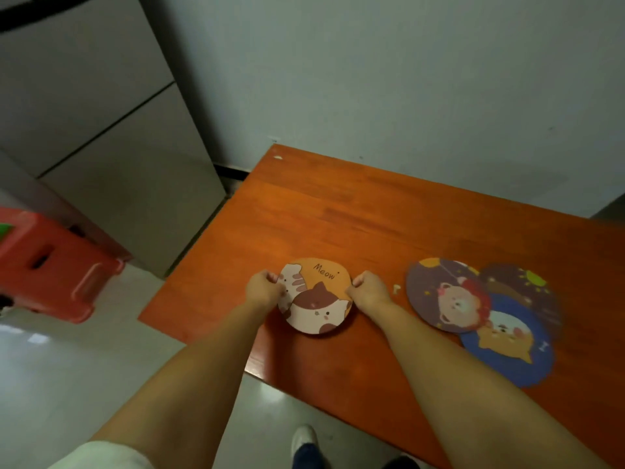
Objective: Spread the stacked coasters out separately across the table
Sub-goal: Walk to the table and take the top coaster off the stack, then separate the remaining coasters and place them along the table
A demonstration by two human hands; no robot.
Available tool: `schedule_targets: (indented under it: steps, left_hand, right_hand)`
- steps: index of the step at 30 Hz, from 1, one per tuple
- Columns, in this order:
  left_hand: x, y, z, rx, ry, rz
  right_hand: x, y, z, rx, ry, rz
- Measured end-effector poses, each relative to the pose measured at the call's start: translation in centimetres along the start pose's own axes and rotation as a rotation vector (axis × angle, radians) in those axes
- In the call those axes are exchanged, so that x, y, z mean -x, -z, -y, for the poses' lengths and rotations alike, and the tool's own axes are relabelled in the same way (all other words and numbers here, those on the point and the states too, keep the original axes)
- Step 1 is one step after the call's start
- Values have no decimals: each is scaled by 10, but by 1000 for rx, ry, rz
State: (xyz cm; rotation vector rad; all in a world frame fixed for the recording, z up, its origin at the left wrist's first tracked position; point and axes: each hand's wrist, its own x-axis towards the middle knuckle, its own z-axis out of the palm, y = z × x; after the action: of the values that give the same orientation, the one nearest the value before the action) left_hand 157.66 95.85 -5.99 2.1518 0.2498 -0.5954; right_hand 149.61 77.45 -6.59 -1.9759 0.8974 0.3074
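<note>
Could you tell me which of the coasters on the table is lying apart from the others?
The orange cat coaster marked "Meow", held at its edges by the left hand and right hand. The other three overlap each other further right.

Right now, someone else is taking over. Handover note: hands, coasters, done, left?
Left hand: pinching the left edge of the orange "Meow" cat coaster.
Right hand: pinching its right edge.
That coaster sits near the table's front-left, apart from the rest.
Right of it, three coasters overlap: purple bear coaster on top, blue cat coaster partly under it, dark moon coaster behind.
Done: one coaster separated, though both hands are on it.
Left: release it, then pull the other three apart onto bare table.
</note>
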Motion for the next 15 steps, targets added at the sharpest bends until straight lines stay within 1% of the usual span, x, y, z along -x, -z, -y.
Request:
schedule_targets:
  steps: [3,7,11,15]
  left_hand:
    - [-16,13,19,-98,-5,-5]
    - [-21,8,30,-330,-64,-5]
    - [-22,-1,18,-452,-100,0]
    - [-23,-8,-5,-432,-78,0]
  right_hand:
    - [1,-31,4,58,-14,-11]
    - [0,-48,1,216,-17,-47]
    - [-5,-40,5,352,-3,-60]
    - [0,-10,-6,364,-5,-126]
